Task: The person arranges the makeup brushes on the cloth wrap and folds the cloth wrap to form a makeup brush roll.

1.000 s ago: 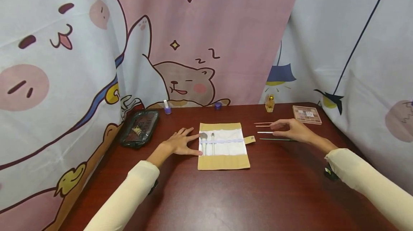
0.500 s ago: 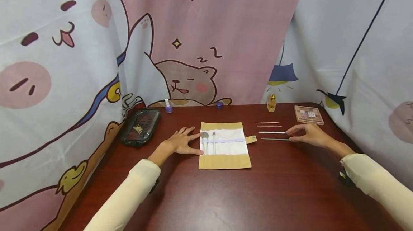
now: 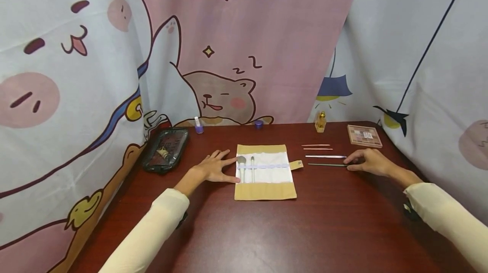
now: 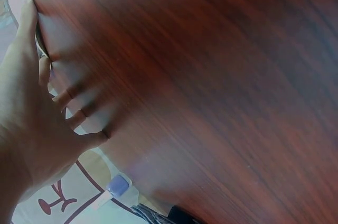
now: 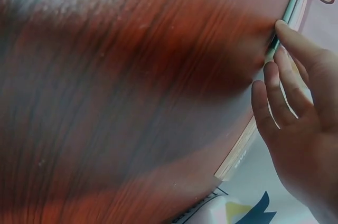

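Note:
A tan and white cloth brush roll (image 3: 264, 191) lies unfolded mid-table in the head view. Under its strap sit a large makeup brush (image 3: 242, 171) and a slimmer makeup brush (image 3: 253, 170). My left hand (image 3: 211, 168) spreads its fingers at the roll's left edge, thumb and index touching it. To the right, my right hand (image 3: 370, 162) pinches the right end of a thin green stick (image 3: 325, 164), which lies along the table. The right wrist view shows the thumb (image 5: 296, 42) against that stick. Just behind it lies a white stick (image 3: 324, 156).
Two thin pink sticks (image 3: 316, 147) lie behind the white one. An eyeshadow palette (image 3: 364, 136) and a gold bottle (image 3: 320, 122) stand back right. A black tray (image 3: 179, 146), a nail polish bottle (image 3: 198, 126) and a purple jar (image 3: 259, 124) are farther left and back.
My right hand has moved right, away from over the pink and white sticks, and down to the green stick's end. The left hand stays at the roll's edge.

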Demonstrator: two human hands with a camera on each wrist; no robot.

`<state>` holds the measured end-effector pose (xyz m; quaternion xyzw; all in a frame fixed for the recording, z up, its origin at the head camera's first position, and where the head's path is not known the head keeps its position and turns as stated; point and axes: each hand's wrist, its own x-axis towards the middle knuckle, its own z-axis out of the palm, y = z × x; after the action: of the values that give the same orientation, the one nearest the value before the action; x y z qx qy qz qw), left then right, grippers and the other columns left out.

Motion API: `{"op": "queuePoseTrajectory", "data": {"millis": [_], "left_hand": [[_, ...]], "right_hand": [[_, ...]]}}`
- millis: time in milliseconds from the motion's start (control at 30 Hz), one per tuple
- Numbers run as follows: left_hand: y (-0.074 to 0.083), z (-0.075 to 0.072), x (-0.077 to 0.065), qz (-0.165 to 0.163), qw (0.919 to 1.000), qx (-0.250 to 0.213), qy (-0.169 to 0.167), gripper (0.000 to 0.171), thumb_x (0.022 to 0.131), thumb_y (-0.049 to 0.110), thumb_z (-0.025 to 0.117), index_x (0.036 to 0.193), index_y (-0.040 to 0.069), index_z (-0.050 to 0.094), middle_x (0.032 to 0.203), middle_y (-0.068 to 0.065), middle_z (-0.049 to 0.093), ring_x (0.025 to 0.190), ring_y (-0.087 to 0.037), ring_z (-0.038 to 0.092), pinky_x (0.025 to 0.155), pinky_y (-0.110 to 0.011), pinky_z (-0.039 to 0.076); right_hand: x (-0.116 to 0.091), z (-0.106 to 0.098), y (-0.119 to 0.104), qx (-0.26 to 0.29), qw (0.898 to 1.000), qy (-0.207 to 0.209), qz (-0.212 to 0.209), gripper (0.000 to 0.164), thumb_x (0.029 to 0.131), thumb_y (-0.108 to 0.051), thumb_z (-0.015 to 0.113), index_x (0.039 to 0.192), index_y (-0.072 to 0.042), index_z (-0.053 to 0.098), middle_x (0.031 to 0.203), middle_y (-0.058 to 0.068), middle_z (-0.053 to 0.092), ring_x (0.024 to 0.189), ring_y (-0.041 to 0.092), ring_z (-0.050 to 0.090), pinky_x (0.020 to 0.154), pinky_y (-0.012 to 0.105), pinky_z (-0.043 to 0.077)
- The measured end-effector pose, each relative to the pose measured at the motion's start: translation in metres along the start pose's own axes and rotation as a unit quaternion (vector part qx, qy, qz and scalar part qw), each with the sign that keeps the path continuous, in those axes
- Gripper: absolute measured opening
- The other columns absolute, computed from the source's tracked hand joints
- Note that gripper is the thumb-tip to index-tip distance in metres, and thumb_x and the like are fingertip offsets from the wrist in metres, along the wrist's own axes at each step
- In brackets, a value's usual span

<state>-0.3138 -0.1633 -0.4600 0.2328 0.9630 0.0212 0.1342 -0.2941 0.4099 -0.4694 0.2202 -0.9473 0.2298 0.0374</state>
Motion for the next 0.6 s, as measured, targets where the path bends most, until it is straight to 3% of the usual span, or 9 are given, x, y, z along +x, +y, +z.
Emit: {"op": "queuePoseTrajectory", "data": {"millis": [167, 400, 600], "left_hand": [[0.0008, -0.0008, -0.0009, -0.002, 1.0, 0.0, 0.001, 0.099, 0.082, 0.088, 0.055, 0.164, 0.043, 0.026, 0.174, -0.004, 0.013, 0.158, -0.034, 0.012, 0.124, -0.062, 0.017], [0.001, 0.0001, -0.0011, -0.002, 1.0, 0.004, 0.0, 0.098, 0.082, 0.089, 0.054, 0.164, 0.042, 0.027, 0.174, -0.004, 0.013, 0.158, -0.035, 0.013, 0.124, -0.062, 0.017], [0.0009, 0.0009, 0.0007, -0.004, 1.0, 0.007, -0.005, 0.098, 0.081, 0.091, 0.052, 0.164, 0.044, 0.026, 0.174, -0.004, 0.013, 0.158, -0.035, 0.013, 0.124, -0.062, 0.018]], "right_hand": [[-0.0008, 0.0014, 0.0016, -0.011, 1.0, 0.016, -0.021, 0.012, 0.084, -0.014, 0.088, 0.092, -0.02, 0.082, 0.096, -0.004, 0.077, 0.079, 0.009, 0.059, 0.067, 0.023, 0.043], [-0.0062, 0.0004, 0.0001, -0.011, 1.0, 0.016, -0.019, 0.01, 0.089, -0.012, 0.083, 0.095, -0.018, 0.08, 0.097, -0.005, 0.077, 0.08, 0.006, 0.057, 0.069, 0.025, 0.044], [-0.0059, -0.003, -0.0037, -0.003, 0.998, 0.039, -0.059, 0.008, 0.091, -0.01, 0.08, 0.096, -0.017, 0.079, 0.091, -0.011, 0.075, 0.082, -0.001, 0.062, 0.072, 0.023, 0.05]]}}
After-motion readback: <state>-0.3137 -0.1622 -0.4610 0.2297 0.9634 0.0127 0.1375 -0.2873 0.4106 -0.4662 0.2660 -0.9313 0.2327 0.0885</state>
